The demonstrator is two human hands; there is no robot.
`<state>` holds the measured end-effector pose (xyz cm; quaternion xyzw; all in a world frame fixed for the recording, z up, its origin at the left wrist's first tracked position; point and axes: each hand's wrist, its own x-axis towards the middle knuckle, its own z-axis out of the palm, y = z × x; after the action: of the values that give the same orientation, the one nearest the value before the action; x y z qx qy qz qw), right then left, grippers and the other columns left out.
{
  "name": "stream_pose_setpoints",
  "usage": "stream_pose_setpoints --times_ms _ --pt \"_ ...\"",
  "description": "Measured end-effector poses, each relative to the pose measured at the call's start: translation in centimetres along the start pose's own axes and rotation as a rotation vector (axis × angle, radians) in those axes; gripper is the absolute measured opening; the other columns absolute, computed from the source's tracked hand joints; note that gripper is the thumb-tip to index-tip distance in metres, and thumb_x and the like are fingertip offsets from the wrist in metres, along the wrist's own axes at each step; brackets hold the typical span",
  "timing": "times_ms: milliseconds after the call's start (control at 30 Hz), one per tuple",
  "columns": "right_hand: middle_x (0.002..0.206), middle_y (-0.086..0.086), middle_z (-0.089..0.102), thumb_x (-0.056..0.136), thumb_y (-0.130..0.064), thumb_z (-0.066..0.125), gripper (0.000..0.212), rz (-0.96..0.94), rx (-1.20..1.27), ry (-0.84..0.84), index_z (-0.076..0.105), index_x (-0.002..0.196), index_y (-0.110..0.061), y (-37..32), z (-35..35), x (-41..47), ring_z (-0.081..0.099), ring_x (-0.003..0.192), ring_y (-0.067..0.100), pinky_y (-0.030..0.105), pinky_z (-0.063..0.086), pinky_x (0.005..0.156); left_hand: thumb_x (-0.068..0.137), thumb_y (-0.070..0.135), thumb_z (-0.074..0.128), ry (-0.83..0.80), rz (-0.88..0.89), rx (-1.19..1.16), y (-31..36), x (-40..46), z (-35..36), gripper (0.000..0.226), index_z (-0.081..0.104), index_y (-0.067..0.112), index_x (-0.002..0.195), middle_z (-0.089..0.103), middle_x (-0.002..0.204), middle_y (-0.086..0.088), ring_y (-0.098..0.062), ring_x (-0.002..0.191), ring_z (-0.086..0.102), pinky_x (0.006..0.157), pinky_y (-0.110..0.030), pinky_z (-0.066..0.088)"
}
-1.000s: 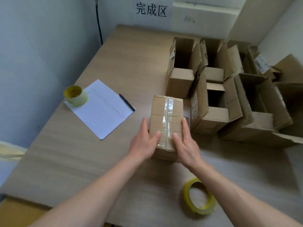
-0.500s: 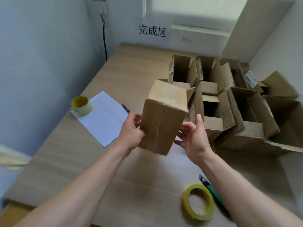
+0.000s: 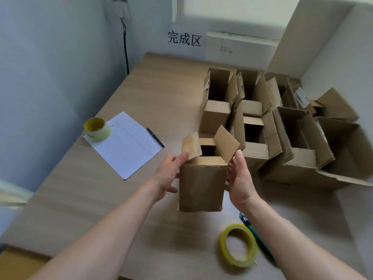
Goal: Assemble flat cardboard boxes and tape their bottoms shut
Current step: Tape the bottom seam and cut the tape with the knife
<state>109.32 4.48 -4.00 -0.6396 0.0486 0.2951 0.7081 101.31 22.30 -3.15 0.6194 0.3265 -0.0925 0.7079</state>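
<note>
A small brown cardboard box (image 3: 201, 186) stands upright between my hands, a little above the wooden table (image 3: 157, 93), its top flaps open and pointing up. My left hand (image 3: 170, 174) presses its left side, thumb on the left flap. Against the box's right side lies my right hand (image 3: 240, 178), fingers reaching up to the right flap. A yellow-cored roll of clear tape (image 3: 238, 244) lies flat on the table in front of me, to the right.
Several assembled open boxes (image 3: 256, 126) crowd the table's right and back right. A white sheet (image 3: 127, 142) with a black pen (image 3: 155, 137) and a second tape roll (image 3: 97, 129) lie at the left. A green-handled cutter (image 3: 256, 237) lies beside the near roll. Walls bound left and back.
The box lay taped side up on the table, then was lifted and turned over. It is now upright with its open flaps on top, held between both hands.
</note>
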Motion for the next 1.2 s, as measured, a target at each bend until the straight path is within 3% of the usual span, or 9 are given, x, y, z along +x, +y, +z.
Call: stream_pose_setpoints --times_ms 167,333,433,533,733,833,900,1000,1200 --pt "0.121 0.012 0.066 0.074 -0.071 0.047 0.073 -0.019 -0.092 -0.04 0.056 0.123 -0.018 -0.4 -0.9 -0.3 0.058 0.118 0.035 0.06 0.04 0.105 0.057 0.068 0.077 -0.018 0.052 0.207 0.4 0.6 0.3 0.093 0.041 0.025 0.13 0.051 0.127 0.005 -0.016 0.112 0.052 0.088 -0.05 0.053" --pt "0.105 0.017 0.068 0.08 -0.054 0.043 0.056 -0.147 -0.25 -0.011 0.064 0.105 -0.009 -0.1 -1.5 -0.2 0.062 0.106 0.032 0.057 0.05 0.09 0.059 0.052 0.087 -0.071 0.226 0.415 -1.0 1.5 -0.1 0.089 0.042 0.035 0.135 0.053 0.125 0.018 -0.001 0.103 0.056 0.07 -0.022 0.047" --pt "0.086 0.008 0.068 0.078 -0.055 0.045 0.048 -0.208 -0.35 0.045 0.068 0.091 -0.015 0.3 -1.6 -0.1 0.06 0.089 0.028 0.048 0.049 0.072 0.068 0.042 0.086 0.068 0.299 0.422 -1.6 2.3 0.6 0.075 0.047 0.035 0.131 0.057 0.12 0.018 -0.007 0.1 0.061 0.075 -0.027 0.05" --pt "0.079 0.007 0.069 0.089 -0.054 0.051 0.044 -0.277 -0.488 0.13 0.069 0.084 -0.014 0.2 -1.6 0.5 0.062 0.082 0.028 0.047 0.051 0.07 0.069 0.047 0.079 0.183 0.414 0.553 -1.6 2.7 1.3 0.066 0.053 0.032 0.128 0.061 0.109 0.02 -0.009 0.094 0.064 0.081 -0.03 0.052" --pt "0.061 0.012 0.062 0.094 -0.021 0.046 0.038 -0.31 -0.727 0.269 0.057 0.063 -0.003 -0.9 -2.2 2.8 0.064 0.071 0.033 0.043 0.05 0.064 0.077 0.049 0.072 0.321 0.495 0.852 -1.0 4.2 2.5 0.055 0.06 0.013 0.117 0.066 0.106 -0.002 -0.023 0.097 0.059 0.085 -0.039 0.049" --pt "0.054 0.004 0.064 0.091 -0.017 0.044 0.038 -0.313 -0.729 0.322 0.055 0.055 -0.01 -1.5 -2.6 3.6 0.067 0.064 0.023 0.046 0.056 0.066 0.088 0.039 0.057 0.309 0.54 0.673 -0.2 4.6 3.2 0.039 0.06 0.0 0.088 0.062 0.078 -0.012 -0.027 0.075 0.055 0.073 -0.041 0.049" --pt "0.055 0.003 0.065 0.093 -0.017 0.043 0.035 -0.308 -0.699 0.345 0.06 0.063 -0.008 -1.8 -3.1 4.1 0.068 0.062 0.016 0.049 0.058 0.07 0.085 0.033 0.043 0.311 0.51 0.536 0.7 5.0 3.4 0.036 0.043 0.004 0.064 0.042 0.057 -0.007 -0.028 0.06 0.045 0.062 -0.044 0.045" --pt "0.071 0.002 0.069 0.099 -0.021 0.048 0.022 -0.333 -0.643 0.37 0.064 0.085 -0.016 -2.1 -3.3 4.4 0.069 0.06 0.007 0.046 0.06 0.072 0.089 0.02 0.039 0.331 0.427 0.427 1.8 6.2 3.7 0.032 0.037 0.007 0.06 0.038 0.059 -0.01 -0.04 0.07 0.061 0.07 -0.055 0.05" --pt "0.089 -0.009 0.066 0.099 -0.016 0.052 0.015 -0.374 -0.594 0.399 0.056 0.107 -0.027 -2.8 -3.2 4.6 0.07 0.068 0.002 0.043 0.061 0.075 0.092 0.017 0.039 0.364 0.323 0.289 2.4 7.4 4.3 0.036 0.033 0.017 0.057 0.04 0.056 -0.002 -0.026 0.061 0.066 0.06 -0.03 0.049"
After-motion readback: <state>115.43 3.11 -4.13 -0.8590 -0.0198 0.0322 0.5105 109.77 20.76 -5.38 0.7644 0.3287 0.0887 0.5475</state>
